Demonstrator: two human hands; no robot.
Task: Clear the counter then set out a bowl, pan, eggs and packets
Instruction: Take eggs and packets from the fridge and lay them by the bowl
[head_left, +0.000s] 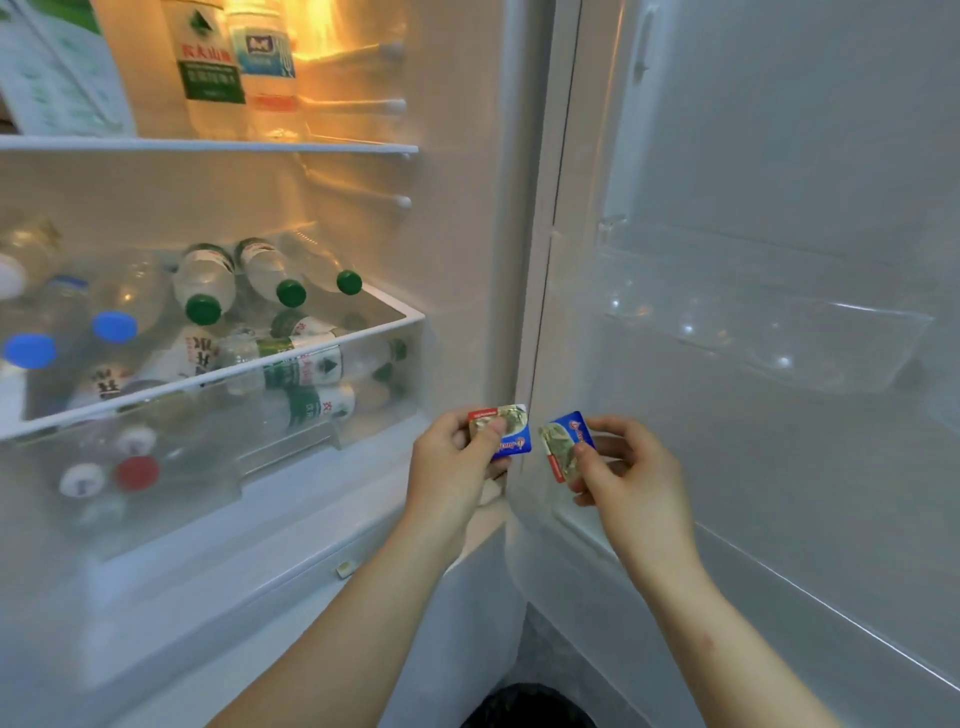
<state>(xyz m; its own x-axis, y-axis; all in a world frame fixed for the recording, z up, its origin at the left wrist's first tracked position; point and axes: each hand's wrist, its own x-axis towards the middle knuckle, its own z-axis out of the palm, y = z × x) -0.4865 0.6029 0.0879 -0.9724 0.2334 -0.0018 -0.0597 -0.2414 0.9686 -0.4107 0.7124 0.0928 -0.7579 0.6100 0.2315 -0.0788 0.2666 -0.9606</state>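
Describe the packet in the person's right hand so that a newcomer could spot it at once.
Look low at the hinge of the open fridge. There the right hand pinches a small blue, red and gold packet before the door. Unlike the other packet in the left hand, red strip on top, its blue corner points up.

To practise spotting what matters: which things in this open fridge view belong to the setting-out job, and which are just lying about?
Job: left packet, held by left hand; right packet, held by right hand.
Idle: green-capped bottles, blue-capped bottles, door bin.
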